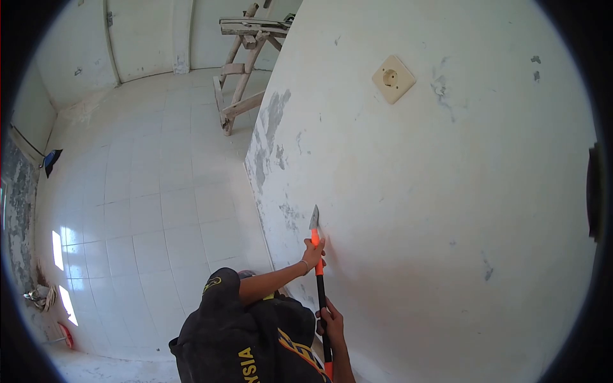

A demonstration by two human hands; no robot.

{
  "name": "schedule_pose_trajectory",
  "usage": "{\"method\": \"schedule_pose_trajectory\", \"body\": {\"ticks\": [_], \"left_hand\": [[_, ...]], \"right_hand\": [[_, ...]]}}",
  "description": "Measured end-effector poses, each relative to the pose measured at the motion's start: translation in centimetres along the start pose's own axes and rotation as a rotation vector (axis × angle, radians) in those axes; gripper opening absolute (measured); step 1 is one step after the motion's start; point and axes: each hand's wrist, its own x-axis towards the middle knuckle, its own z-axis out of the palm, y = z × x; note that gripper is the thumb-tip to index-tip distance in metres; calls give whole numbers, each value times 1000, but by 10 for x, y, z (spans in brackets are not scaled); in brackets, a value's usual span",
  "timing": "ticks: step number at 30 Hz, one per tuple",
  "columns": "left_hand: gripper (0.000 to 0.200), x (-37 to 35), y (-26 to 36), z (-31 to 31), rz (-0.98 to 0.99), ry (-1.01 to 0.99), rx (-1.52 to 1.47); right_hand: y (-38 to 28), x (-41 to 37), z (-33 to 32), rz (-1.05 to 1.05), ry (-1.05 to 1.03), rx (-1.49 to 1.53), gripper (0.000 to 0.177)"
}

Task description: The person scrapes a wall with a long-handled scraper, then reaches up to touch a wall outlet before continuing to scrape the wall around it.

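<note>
A long scraper with a black and orange handle (pixel 322 287) points up along the white wall (pixel 408 191), its pointed metal blade (pixel 315 217) at or very near the wall surface; contact is not clear. My left hand (pixel 313 255), with a thin band at the wrist, is closed around the orange part just below the blade. Lower on the black shaft, my right hand (pixel 331 321) is wrapped round the handle. Grey patches of bare plaster (pixel 271 121) mark the wall's left edge.
A beige socket (pixel 393 79) is on the wall, upper right. A wooden trestle (pixel 242 70) stands at the top. White floor tiles (pixel 147 191) extend left. A blue-black object (pixel 51 161) is at the far left, with a red object (pixel 66 335) lower down.
</note>
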Motion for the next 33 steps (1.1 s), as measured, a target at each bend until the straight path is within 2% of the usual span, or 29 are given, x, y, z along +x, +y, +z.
{"method": "schedule_pose_trajectory", "body": {"ticks": [3, 5, 6, 9, 14, 16, 21, 25, 28, 29, 32, 33], "left_hand": [[53, -30, -6, 14, -79, -69, 47], [54, -55, 3, 18, -293, -174, 142], [54, -56, -1, 15, -295, -178, 150], [49, -48, -5, -4, -141, -214, 143], [52, -61, 0, -6, -200, -318, 233], [52, -68, 8, -4, -224, -448, 216], [50, -30, 8, -25, -79, -281, 296], [53, -63, 17, -7, -137, -381, 222], [54, -72, 27, 1, -123, -345, 261], [51, -50, 7, -7, 11, -296, 263], [51, -4, -21, -26, 221, -173, 339], [51, -6, -18, -25, 222, -175, 345]], "right_hand": [[10, -16, -23, 11, 10, -28, 52], [3, -12, -20, -3, -8, -1, 51], [-2, -4, -12, -6, -4, 6, 51], [-3, 23, 6, -21, -33, 31, 51], [1, -8, -3, -15, 0, 39, 51], [-4, -9, -4, -24, 10, 30, 51], [1, 22, 13, -41, -22, 45, 51], [-2, -2, 0, -37, -20, -2, 51], [-12, -2, -2, -4, -20, 6, 50], [-12, 11, 3, -6, -42, 15, 51], [-9, 28, 15, -71, -89, -38, 52], [-5, 29, 12, -76, -68, -29, 52]]}}
